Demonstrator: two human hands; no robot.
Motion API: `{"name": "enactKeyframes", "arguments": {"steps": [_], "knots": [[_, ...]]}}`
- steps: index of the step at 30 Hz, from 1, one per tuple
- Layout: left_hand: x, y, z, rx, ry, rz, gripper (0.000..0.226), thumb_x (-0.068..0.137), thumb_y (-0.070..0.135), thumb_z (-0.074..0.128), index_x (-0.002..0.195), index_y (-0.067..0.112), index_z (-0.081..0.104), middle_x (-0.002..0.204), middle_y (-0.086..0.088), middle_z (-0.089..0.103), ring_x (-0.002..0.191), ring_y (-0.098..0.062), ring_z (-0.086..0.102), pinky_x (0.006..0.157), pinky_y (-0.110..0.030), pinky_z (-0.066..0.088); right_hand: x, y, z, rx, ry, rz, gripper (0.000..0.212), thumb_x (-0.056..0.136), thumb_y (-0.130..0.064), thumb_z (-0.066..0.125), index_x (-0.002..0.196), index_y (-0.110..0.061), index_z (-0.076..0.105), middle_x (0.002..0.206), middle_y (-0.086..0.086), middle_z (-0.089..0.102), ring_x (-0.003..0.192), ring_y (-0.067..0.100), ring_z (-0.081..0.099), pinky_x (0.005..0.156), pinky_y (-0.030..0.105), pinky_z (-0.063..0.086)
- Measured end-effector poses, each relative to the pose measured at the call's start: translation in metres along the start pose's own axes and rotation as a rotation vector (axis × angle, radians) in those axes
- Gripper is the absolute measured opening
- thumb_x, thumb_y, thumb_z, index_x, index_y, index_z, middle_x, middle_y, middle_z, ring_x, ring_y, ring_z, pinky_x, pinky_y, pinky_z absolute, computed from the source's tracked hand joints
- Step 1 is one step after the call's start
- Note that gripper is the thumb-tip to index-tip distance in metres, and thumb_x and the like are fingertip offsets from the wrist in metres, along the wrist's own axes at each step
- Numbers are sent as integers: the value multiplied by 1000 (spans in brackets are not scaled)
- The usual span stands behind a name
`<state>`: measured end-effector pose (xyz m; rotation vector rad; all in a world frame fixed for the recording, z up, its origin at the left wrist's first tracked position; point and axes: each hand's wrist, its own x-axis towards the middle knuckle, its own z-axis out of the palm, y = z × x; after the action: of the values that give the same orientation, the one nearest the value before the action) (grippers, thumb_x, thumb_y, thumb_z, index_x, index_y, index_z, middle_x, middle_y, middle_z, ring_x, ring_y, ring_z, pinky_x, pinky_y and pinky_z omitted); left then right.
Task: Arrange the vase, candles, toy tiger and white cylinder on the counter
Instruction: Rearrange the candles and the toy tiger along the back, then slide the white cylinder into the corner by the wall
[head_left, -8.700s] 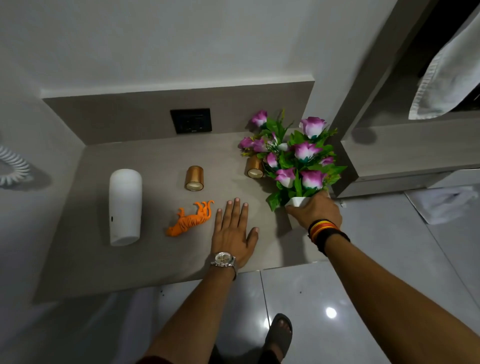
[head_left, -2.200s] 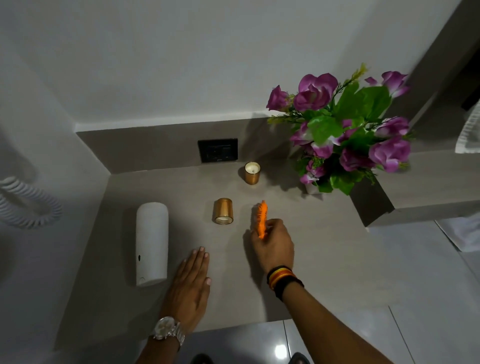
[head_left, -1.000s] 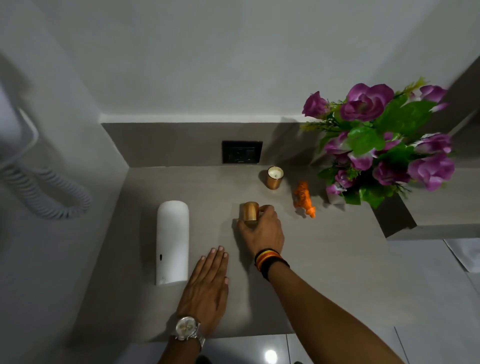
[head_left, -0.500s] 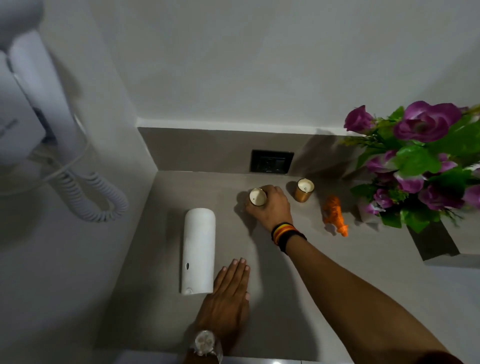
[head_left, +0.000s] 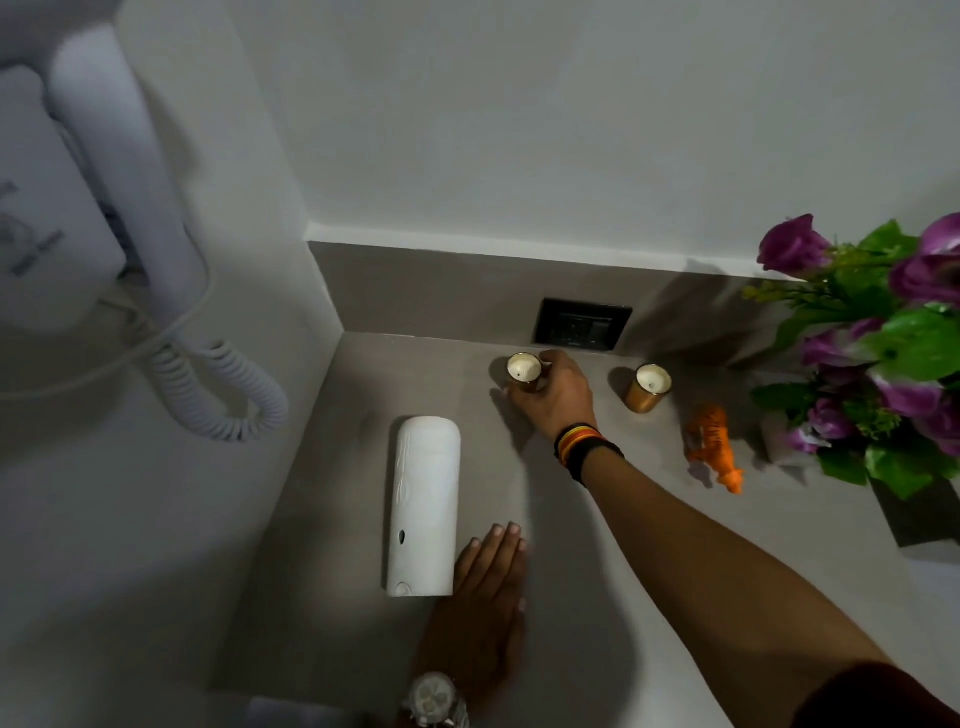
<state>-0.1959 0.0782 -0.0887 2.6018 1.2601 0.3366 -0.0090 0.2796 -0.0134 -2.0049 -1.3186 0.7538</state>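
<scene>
My right hand (head_left: 557, 395) grips a gold candle (head_left: 523, 370) standing upright near the back of the grey counter (head_left: 597, 545). A second gold candle (head_left: 647, 387) stands to its right. The orange toy tiger (head_left: 711, 447) stands further right, close to the white vase (head_left: 776, 439) of purple flowers at the right edge. The white cylinder (head_left: 424, 503) lies on its side at the left of the counter. My left hand (head_left: 480, 603) rests flat on the counter, fingers apart, just right of the cylinder's near end.
A black wall socket (head_left: 582, 322) sits in the backsplash behind the candles. A white wall-mounted device with a coiled cord (head_left: 218, 384) hangs on the left wall. A side wall bounds the counter on the left.
My right hand has carried the gold candle from the counter's middle to the back, turning it upright beside the other candle. The view has swung left. My left hand stays flat.
</scene>
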Motion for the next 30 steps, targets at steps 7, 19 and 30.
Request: {"name": "enactKeyframes", "arguments": {"steps": [7, 19, 30], "knots": [[-2, 1, -1, -19, -42, -47, 62, 100, 28, 41, 158, 11, 30, 167, -5, 29, 155, -20, 25, 124, -38, 18, -77, 26, -19, -39, -32, -183, 41, 88, -31, 76, 124, -23, 58, 120, -2, 56, 90, 13, 61, 77, 29, 56], [-50, 14, -18, 5, -1, -219, 59, 104, 32, 30, 161, 17, 23, 169, 2, 19, 157, -12, 15, 127, -37, 19, -130, 43, -27, -138, -223, -391, 35, 95, -26, 67, 129, -28, 59, 130, -1, 58, 117, 20, 59, 91, 24, 44], [-85, 23, -56, -287, 452, -812, 64, 77, 51, 78, 127, 18, 56, 123, -5, 59, 115, -28, 55, 93, -47, 56, -185, 115, -1, -639, -144, -406, 77, 103, -65, 17, 165, -20, 12, 173, 7, 7, 160, 27, 2, 129, 53, 3]]}}
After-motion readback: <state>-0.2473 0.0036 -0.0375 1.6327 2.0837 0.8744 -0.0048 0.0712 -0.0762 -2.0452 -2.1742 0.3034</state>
